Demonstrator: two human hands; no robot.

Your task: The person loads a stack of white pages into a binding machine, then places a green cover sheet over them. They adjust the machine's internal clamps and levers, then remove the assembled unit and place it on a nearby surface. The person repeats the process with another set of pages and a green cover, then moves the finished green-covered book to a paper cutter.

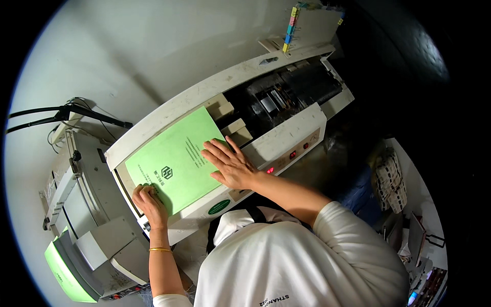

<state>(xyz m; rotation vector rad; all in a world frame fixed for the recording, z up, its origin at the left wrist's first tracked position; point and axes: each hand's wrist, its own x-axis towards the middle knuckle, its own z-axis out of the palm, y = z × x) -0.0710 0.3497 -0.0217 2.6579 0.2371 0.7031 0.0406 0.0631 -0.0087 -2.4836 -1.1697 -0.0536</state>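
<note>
A light green printed cover sheet [171, 148] lies on the left end of a long off-white binding machine [189, 94]. Whether more paper is under it I cannot tell. My right hand [232, 165] rests flat on the sheet's right part, fingers spread toward the left and the far side. At the near left corner my left hand [150, 203] has its fingers bent and pressed together over the sheet's edge. Beyond the sheet's right edge sit two beige blocks [236, 132], and a dark open channel with metal parts [273, 101] runs on to the right.
The machine's front panel carries lit red displays [292, 154]. At left stands another grey machine [105, 240] with a green sheet [66, 268] on it. A black arm [97, 113] reaches in from the left wall. Colourful clips [290, 29] line a board at the back.
</note>
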